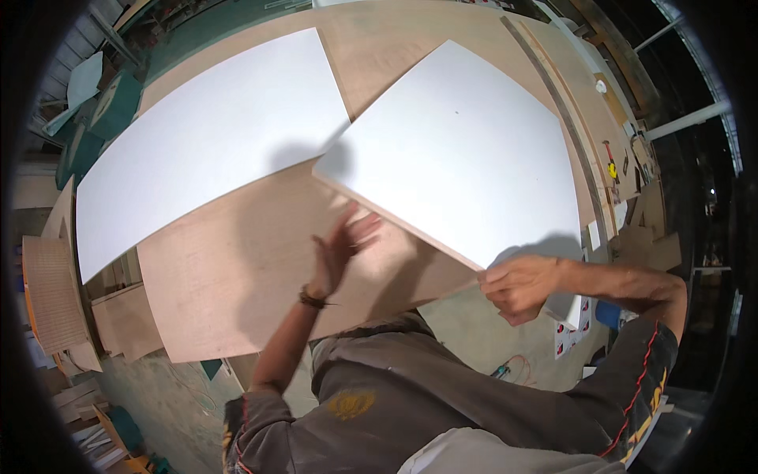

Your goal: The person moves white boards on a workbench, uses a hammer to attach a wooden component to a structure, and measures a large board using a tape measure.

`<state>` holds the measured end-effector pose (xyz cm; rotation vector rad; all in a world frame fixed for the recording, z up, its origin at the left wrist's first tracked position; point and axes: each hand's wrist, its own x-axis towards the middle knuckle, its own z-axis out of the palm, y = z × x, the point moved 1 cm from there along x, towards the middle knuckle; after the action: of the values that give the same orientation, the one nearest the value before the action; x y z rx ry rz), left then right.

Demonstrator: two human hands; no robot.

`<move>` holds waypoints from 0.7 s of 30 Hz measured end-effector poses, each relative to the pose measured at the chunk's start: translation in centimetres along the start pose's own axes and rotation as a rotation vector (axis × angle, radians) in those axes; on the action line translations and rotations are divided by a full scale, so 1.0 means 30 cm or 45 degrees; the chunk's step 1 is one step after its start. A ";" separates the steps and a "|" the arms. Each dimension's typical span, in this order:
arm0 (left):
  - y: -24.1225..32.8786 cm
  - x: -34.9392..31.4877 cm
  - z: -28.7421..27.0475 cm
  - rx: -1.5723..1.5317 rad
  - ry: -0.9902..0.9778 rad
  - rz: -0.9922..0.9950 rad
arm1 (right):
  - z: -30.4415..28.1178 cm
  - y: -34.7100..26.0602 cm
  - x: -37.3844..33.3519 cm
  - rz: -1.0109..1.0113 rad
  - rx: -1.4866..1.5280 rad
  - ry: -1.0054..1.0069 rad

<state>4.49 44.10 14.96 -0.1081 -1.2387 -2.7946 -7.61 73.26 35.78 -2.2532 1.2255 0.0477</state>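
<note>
A white-faced wooden panel point(466, 150) lies at an angle over the worktable, its bare edge turned toward me. My right hand point(525, 286) is closed around its near corner. My left hand point(346, 243), slightly blurred, has its fingers spread just short of the panel's near edge; whether they touch it, I cannot tell. Beneath that hand is a bare plywood sheet point(213, 268), with hand and arm shadows on it. Another white panel point(205, 142) rests to the left, its right end meeting the angled panel's left corner.
Long wooden strips point(553, 103) run along the table's right side. Beyond them lies a yellow and red hand tool point(610, 162). Green machine housings point(114, 107) stand at the far left, and board offcuts point(130, 316) are stacked nearer. A cable point(521, 369) lies on the floor.
</note>
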 end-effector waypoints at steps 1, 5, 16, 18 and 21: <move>-0.011 -0.007 0.135 -0.251 0.065 0.054 | 0.038 -0.066 0.012 0.041 0.032 -0.037; 0.003 -0.070 0.426 -0.493 0.473 -0.121 | 0.165 -0.326 0.032 0.300 0.178 -0.138; -0.344 -0.540 0.649 0.189 -0.231 -0.297 | 0.739 -0.818 0.172 1.142 2.363 2.365; -0.368 -0.547 0.715 0.459 -0.505 -0.102 | 0.658 -0.819 0.299 0.691 2.174 3.239; -0.501 -0.593 0.705 0.689 -0.764 0.175 | 0.642 -0.780 0.276 0.901 1.927 3.595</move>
<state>21.25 70.69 16.33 -0.9945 -1.9635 -2.2691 19.91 86.31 28.06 -0.8406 -1.2380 2.6956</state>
